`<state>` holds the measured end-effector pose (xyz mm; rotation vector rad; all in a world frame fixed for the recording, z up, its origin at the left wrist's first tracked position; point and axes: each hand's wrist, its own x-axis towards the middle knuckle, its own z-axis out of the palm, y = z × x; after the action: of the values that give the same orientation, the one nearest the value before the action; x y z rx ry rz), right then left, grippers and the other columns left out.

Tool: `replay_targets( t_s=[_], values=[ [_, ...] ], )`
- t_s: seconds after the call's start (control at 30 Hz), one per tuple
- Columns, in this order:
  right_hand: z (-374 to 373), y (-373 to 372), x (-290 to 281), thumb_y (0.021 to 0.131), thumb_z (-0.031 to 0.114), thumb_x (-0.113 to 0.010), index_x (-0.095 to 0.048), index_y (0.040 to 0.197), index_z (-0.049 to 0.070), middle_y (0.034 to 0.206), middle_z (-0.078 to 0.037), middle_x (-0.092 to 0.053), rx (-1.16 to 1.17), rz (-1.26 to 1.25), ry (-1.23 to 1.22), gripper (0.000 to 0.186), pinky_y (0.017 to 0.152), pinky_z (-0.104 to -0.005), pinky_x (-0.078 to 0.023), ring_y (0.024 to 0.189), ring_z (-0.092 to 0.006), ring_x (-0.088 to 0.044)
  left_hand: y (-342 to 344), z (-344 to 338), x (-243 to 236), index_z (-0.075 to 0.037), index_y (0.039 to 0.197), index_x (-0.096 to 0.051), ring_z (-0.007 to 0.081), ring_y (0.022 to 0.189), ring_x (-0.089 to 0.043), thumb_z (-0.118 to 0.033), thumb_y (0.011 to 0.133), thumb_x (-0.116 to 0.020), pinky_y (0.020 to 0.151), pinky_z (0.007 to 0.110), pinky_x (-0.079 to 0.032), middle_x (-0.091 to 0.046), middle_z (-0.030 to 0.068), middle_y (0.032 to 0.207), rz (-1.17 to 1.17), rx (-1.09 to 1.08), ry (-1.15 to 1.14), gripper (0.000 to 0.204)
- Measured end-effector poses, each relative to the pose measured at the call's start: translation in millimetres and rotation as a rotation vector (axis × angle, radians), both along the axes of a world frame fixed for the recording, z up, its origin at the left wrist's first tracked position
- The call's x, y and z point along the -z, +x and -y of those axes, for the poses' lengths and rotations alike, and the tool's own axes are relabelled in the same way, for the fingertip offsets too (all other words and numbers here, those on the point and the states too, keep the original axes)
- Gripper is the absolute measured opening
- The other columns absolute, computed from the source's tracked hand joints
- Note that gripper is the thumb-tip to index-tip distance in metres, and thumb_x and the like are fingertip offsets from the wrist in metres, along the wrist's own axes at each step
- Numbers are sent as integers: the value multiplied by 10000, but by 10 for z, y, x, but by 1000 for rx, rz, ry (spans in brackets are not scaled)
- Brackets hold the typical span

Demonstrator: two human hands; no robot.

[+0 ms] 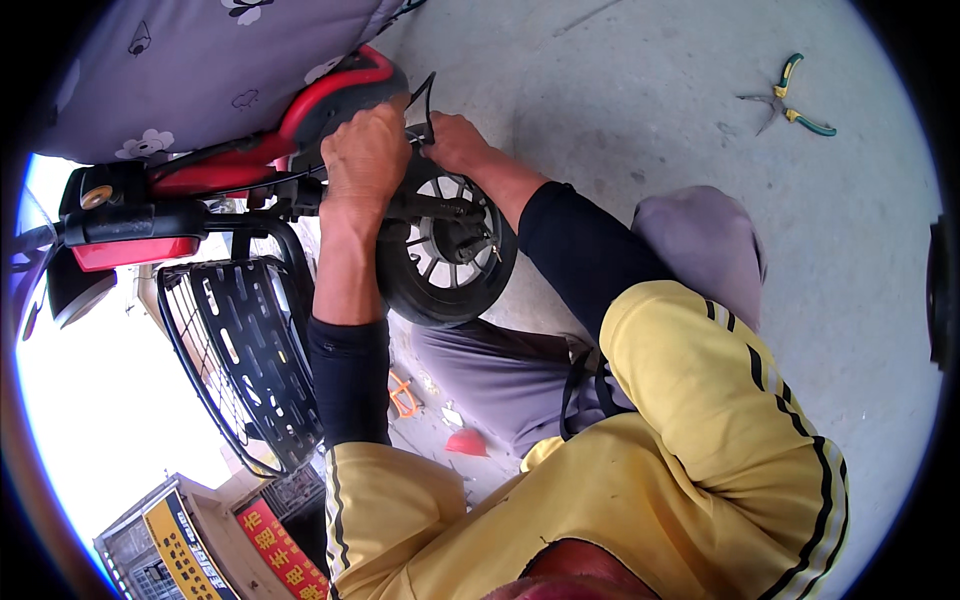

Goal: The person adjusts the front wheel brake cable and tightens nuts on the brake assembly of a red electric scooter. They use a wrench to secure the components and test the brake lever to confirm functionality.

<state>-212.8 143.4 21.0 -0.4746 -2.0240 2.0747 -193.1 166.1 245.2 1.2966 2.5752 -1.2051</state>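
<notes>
A red-and-black electric scooter (225,178) stands in front of me, its spoked wheel (409,285) with a black tyre turned toward my knees. My left hand (366,150) is closed just above the wheel, knuckles up, its fingertips hidden behind the hand. Close beside it, my right hand (458,142) is also closed, its fingers pinching at a thin black cable (430,92). That cable bends up in a narrow loop between the two hands. What the left fingers grip cannot be made out.
Pliers with green-and-yellow handles (789,100) lie spread on the concrete floor (640,120) at right. A black metal basket (245,345) juts out at left. A grey patterned cover (215,75) drapes over the scooter. Near my leg are a red object (466,442) and an orange one (403,396).
</notes>
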Motion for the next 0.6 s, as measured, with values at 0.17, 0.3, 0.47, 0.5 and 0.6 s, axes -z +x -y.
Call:
replay_targets(
  t_s=[0.17,0.3,0.47,0.5,0.6],
  values=[
    [74,-28,-49,830,184,-720,-594,1059,-26,980,-270,-714,-21,11,89,335,882,-526,-550,982,-463,-682,24,-58,-17,-170,1389,-595,414,956,-727,-48,906,-536,818,526,-582,-729,171,1145,96,123,191,502],
    [119,4,-106,836,143,-696,-623,1052,-13,961,-259,-726,-1,-18,107,276,868,-524,-566,953,-451,-702,-39,66,79,-187,1402,-599,355,982,-723,-74,897,-586,808,513,-581,-693,74,1220,121,165,250,517],
    [175,11,-141,874,102,-630,-645,1041,-5,954,-248,-734,64,47,101,198,853,-531,-571,945,-440,-717,200,188,189,-178,1422,-591,288,987,-690,-46,884,-580,855,427,-558,-657,77,1066,12,332,311,555],
    [179,9,-163,883,97,-615,-646,1034,-5,955,-249,-735,60,56,97,185,849,-533,-572,945,-439,-718,248,246,211,-172,1408,-605,278,968,-685,-49,878,-587,845,420,-545,-657,75,1048,11,345,318,545],
    [135,-44,-54,930,163,-558,-660,1045,-15,962,-253,-732,76,50,95,235,836,-533,-574,946,-423,-723,285,393,265,-155,1360,-649,252,905,-663,-62,870,-599,790,407,-504,-657,64,988,33,384,355,501]
  ],
)
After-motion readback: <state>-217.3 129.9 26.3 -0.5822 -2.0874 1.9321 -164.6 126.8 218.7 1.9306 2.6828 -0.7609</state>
